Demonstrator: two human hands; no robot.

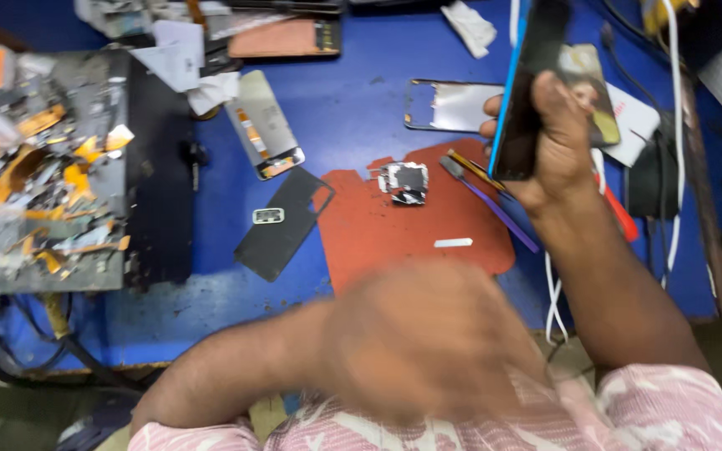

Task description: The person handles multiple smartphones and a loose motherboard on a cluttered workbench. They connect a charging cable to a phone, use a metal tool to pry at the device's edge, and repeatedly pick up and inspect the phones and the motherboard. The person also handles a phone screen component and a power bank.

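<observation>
Left hand [428, 342] blurred near bench front edge, finger state unreadable. Right hand [553, 142] clamped on blue-edged phone [524, 92]; back cover [282, 225] already off, loose module [404, 182] on red mat [394, 230].

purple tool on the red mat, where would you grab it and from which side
Probably by the long purple handle, at its free lower end near the mat's right edge. The tool lies flat and slanted, and its upper head end sits close under the right hand holding the phone, beside an orange tool. Coming from the lower right, pinching across the thin shaft, looks clearest.
</observation>
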